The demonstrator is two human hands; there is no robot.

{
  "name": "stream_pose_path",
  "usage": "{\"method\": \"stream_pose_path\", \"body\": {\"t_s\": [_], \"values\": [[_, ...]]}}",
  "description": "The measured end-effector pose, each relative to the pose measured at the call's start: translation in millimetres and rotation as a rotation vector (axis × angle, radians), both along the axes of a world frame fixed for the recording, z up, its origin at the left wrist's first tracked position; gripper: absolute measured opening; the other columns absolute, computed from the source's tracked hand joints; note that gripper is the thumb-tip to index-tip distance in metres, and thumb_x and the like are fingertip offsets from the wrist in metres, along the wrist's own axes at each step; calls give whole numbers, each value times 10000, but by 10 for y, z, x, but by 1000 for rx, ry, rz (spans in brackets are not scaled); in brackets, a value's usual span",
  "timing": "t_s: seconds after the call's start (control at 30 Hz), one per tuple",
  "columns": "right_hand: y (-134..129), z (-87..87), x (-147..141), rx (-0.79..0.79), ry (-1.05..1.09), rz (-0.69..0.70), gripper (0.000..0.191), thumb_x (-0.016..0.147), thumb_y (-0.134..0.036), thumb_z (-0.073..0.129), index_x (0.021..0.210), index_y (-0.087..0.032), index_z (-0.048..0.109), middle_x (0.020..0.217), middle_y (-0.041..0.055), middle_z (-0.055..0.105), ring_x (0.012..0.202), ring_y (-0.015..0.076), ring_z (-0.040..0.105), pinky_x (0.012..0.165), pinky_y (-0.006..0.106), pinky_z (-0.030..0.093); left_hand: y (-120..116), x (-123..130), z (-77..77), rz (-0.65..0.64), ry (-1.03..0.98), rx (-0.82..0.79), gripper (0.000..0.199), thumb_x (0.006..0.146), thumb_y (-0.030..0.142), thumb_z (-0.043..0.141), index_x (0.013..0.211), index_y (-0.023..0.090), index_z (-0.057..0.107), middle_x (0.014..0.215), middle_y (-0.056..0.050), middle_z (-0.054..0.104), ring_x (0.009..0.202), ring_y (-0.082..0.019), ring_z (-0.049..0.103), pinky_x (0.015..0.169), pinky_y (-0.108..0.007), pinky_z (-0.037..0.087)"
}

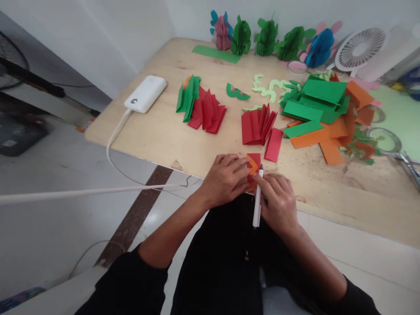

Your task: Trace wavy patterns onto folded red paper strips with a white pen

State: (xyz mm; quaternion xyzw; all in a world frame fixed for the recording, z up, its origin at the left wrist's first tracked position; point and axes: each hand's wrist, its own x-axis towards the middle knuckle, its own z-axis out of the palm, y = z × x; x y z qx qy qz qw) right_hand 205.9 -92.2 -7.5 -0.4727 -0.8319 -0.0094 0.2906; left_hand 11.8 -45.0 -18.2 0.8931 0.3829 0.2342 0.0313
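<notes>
At the near edge of a wooden surface (147,140), my left hand (226,179) rests its fingers against an orange paper cutout (253,166) lying over a red sheet (256,156); whether they grip it, I cannot tell from my remote view. My right hand (278,199) holds a white pen (257,203) in its fingers, beside the cutout. Pleated red paper (251,127) stands just beyond, near a red strip (273,144).
</notes>
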Motion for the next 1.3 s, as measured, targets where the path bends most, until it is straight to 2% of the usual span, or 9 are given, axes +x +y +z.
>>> {"method": "stream_pose_path", "body": {"t_s": [0.17, 0.3, 0.4, 0.53, 0.67, 0.73, 0.93, 1.13, 1.3], "values": [[-5, 30, 7, -69, 83, -7, 350, 919, -118, 502, 1243, -186, 616, 987, 97, 711, 972, 256, 624, 836, 414, 483, -7, -5, 46, -14, 2, -50, 278, 938, 407, 532, 1073, 193, 649, 1353, -85, 600, 1181, -292, 493, 965, -457, 391], [48, 128, 40, -174, 328, -91, 266, 950, -223, 527, 1187, -233, 649, 990, 69, 734, 899, 226, 677, 837, 398, 530, -9, -10, 79, -15, -8, -107, 261, 931, 395, 532, 1038, 193, 657, 1344, -92, 604, 1192, -299, 486, 985, -473, 381], [149, 200, 49, -341, 582, -125, 237, 956, -294, 543, 1148, -248, 673, 1089, 66, 733, 991, 213, 694, 890, 378, 552, -4, -11, 98, -24, -19, -128, 253, 934, 383, 528, 1040, 190, 654, 1333, -95, 607, 1188, -297, 490, 985, -471, 380], [325, 238, -11, -517, 735, -155, 225, 937, -352, 569, 1082, -239, 699, 1071, 62, 743, 987, 200, 706, 856, 342, 577, 6, -8, 130, -37, -24, -155, 225, 934, 361, 527, 993, 185, 655, 1325, -100, 604, 1168, -295, 499, 969, -468, 383], [455, 240, -105, -553, 740, -231, 191, 873, -355, 643, 989, -227, 726, 926, 43, 764, 785, 168, 719, 687, 276, 592, 10, -12, 154, -45, -29, -181, 213, 940, 354, 520, 943, 190, 656, 1300, -100, 611, 1163, -295, 496, 948, -464, 380], [493, 234, -134, -563, 733, -243, 186, 862, -359, 653, 965, -226, 732, 879, 34, 762, 733, 156, 711, 655, 265, 587, 10, -16, 159, -47, -40, -183, 212, 943, 350, 518, 936, 187, 653, 1304, -103, 608, 1156, -293, 497, 943, -463, 379], [567, 189, -168, -602, 711, -260, 188, 860, -353, 650, 959, -217, 735, 890, 46, 765, 698, 151, 694, 605, 257, 563, 10, -20, 164, -45, -81, -175, 193, 944, 331, 521, 908, 185, 642, 1291, -98, 619, 1125, -282, 509, 925, -459, 382], [602, 175, -209, -613, 712, -259, 159, 865, -328, 639, 944, -221, 725, 956, 54, 770, 808, 168, 715, 659, 259, 570, 12, -28, 172, -46, -97, -172, 175, 942, 321, 528, 917, 192, 642, 1277, -97, 631, 1128, -276, 511, 927, -453, 384], [610, 212, -228, -600, 667, -247, 152, 872, -318, 625, 929, -220, 725, 912, 43, 769, 724, 147, 703, 633, 255, 564, 9, -25, 159, -40, -108, -162, 177, 947, 320, 523, 932, 190, 642, 1315, -100, 615, 1130, -275, 518, 931, -458, 388]]}}
